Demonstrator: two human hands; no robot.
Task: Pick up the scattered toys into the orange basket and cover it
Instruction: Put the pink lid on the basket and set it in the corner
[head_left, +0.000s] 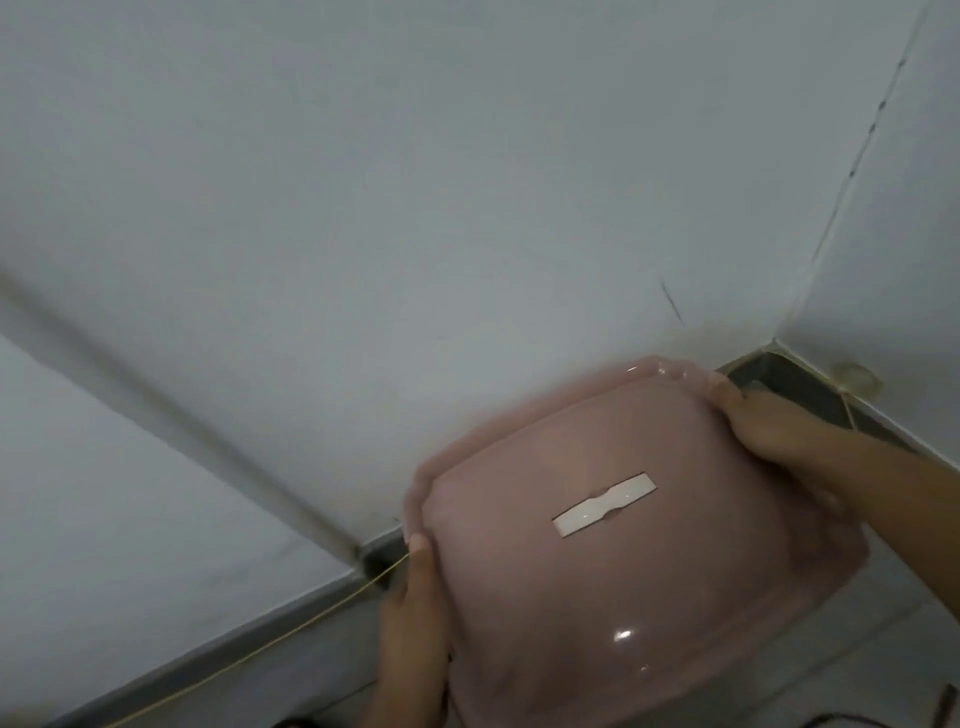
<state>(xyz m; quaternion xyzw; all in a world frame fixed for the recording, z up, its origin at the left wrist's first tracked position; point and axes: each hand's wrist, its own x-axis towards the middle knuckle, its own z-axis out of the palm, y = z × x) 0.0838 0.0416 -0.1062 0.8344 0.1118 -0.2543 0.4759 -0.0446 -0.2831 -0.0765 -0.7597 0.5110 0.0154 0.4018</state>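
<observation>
In the corner of the room, where 2 white walls (363, 208) meet the floor (291, 675), we see mostly bare wall; it fills the upper part of the view. Below it, along the foot of the wall, a dark baseboard strip (810, 395) runs into the corner.

The next largest thing is a pinkish domed lid (597, 561), glossy, with a white recessed handle (605, 503) in the middle of its top. It sits low and right in the view, close to the corner, and it looks a little tilted. We think this is the cover for the basket. The orange basket itself and the toys are not visible; if the basket is under the lid, the lid hides it completely.

The left hand (415, 618) holds the near left edge of the lid, with the fingers lying up along the rim. The right hand (779, 431) grips the far right edge, fingers curled over the rim. We judge that the 2 hands take opposite sides so that the wide lid stays level and can be lined up with what is below.

A thin yellow cord (260, 647) crosses the floor at the left, running toward the left hand.
</observation>
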